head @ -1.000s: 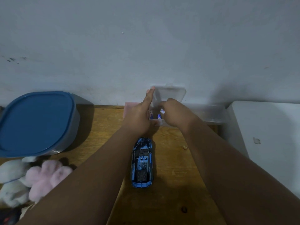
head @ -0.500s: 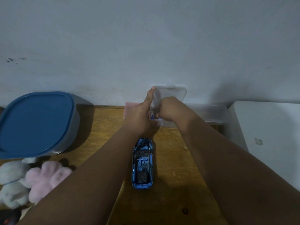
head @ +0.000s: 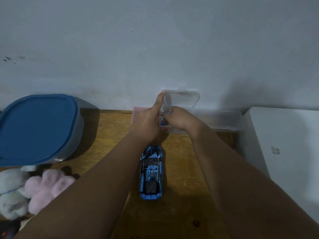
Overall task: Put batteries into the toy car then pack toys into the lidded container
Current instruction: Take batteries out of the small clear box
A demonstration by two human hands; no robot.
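A blue toy car (head: 151,172) lies on the wooden table (head: 112,135), nose towards the wall, between my forearms. At the back stands a small clear plastic case (head: 183,99) with its lid raised against the wall. My left hand (head: 150,121) steadies the case, its forefinger laid along the lid's left edge. My right hand (head: 179,118) reaches into the case, fingertips pinched around a blue-tipped battery (head: 170,112). Another battery (head: 162,121) lies in the case between my hands. The lidded container (head: 34,128), grey with a blue lid, stands at the left, closed.
Pink and white plush toys (head: 31,190) lie at the table's left front, below the container. A longer clear box (head: 222,119) sits against the wall to the right. A white surface (head: 284,152) borders the table on the right.
My right hand has moved left and deeper into the case and closed its fingertips on a battery. One of the batteries seen before is now covered. My left hand has stayed put.
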